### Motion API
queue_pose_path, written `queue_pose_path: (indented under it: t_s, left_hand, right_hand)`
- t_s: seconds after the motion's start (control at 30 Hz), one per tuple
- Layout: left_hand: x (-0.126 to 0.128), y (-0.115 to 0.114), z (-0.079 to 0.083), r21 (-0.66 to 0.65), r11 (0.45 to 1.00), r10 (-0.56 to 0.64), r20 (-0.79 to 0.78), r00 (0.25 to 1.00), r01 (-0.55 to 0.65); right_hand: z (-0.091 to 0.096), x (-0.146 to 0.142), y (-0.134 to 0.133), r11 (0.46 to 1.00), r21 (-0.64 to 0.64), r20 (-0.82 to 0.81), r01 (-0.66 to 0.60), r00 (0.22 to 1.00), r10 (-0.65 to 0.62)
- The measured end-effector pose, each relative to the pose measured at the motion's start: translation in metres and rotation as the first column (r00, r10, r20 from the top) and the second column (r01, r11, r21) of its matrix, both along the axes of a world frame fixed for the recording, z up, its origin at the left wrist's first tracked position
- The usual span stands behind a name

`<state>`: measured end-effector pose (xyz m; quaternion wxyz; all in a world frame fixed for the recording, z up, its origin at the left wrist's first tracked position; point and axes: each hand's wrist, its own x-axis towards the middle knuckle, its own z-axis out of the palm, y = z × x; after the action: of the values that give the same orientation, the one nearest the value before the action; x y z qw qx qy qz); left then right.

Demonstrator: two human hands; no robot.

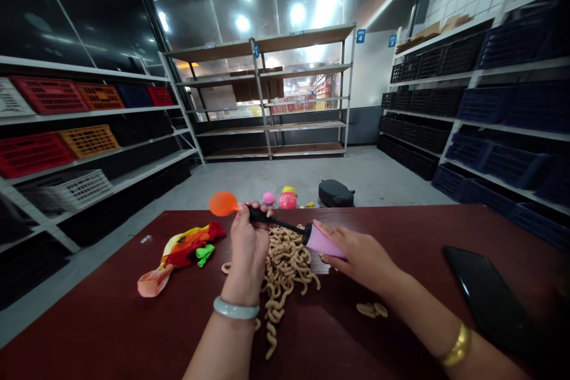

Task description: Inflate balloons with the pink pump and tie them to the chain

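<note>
Orange balloon (223,204) at the black end of a pink-barrelled hand pump (317,239), held mid-frame above a dark red tabletop (133,332). Clasped around the black part by the fingers of the left hand (249,240), around the pink barrel by those of the right hand (361,254). At lower centre, a heap of tan curled pieces (287,258); at left, limp multicoloured balloons (184,249); at lower right, a flat black device (485,291).

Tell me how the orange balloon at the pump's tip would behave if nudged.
The orange balloon looks rounded out, so it is probably light and springy rather than floppy. Its narrow end meets the pump by the left hand, so a nudge would likely make it wobble rather than roll away.
</note>
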<state>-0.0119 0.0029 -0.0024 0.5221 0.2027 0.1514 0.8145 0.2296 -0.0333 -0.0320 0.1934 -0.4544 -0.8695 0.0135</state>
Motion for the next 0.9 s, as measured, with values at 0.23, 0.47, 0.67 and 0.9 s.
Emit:
queue_pose_path:
  t_s: [0.23, 0.47, 0.67, 0.9]
  left_hand:
    - [-0.016, 0.002, 0.005, 0.021, 0.995, -0.101, -0.043, 0.994, 0.102]
    - [-0.012, -0.004, 0.008, -0.081, 0.972, -0.218, 0.033, 0.975, 0.22]
    - [-0.015, -0.004, 0.005, -0.043, 0.936, -0.346, 0.073, 0.935, 0.349]
    - [-0.01, -0.002, 0.005, -0.076, 0.957, -0.279, 0.043, 0.959, 0.282]
  right_hand:
    - [-0.004, 0.018, 0.012, 0.999, -0.016, -0.016, -0.041, 0.999, 0.041]
    - [-0.001, 0.031, 0.017, 1.0, 0.014, 0.02, -0.009, 1.0, 0.009]
    - [0.001, 0.037, 0.02, 1.0, 0.03, 0.049, 0.003, 0.999, -0.005]
    - [0.003, 0.038, 0.021, 0.999, 0.039, 0.046, -0.01, 0.999, 0.008]
